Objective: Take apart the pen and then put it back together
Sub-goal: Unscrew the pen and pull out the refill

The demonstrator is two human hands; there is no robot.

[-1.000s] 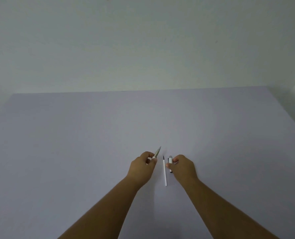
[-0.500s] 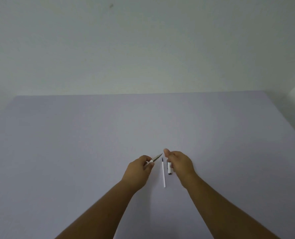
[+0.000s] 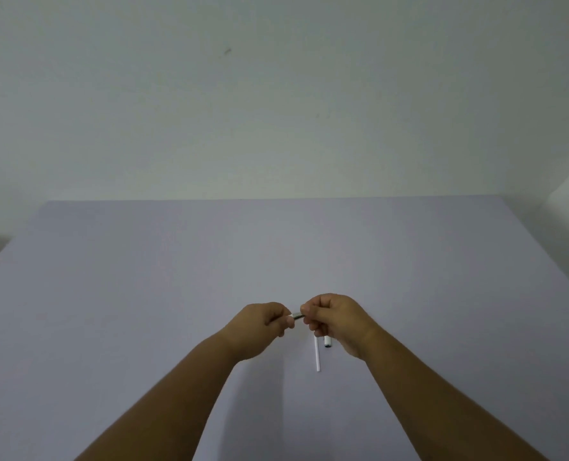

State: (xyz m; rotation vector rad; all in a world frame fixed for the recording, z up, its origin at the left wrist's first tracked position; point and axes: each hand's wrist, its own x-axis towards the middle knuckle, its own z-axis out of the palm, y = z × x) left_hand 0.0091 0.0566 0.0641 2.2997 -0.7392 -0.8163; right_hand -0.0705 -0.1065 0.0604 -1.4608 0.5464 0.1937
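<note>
Head view: the right hand (image 3: 338,319) has come across from the cap (image 3: 327,342), and its fingers now pinch the pen tip (image 3: 298,316) that the left hand (image 3: 263,326) grips. The refill (image 3: 317,356) lies on the table (image 3: 143,294), so the tip is probably being unscrewed.

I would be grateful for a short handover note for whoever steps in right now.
Left hand: shut on the pen piece, held above the table.
Right hand: pinching the same piece's other end.
On the table: thin white refill lying under the right hand, a short white part just to its right.
Done: pen is at least partly taken apart.
Left: whether the held piece still comes apart cannot be told; then reassemble everything.
</note>
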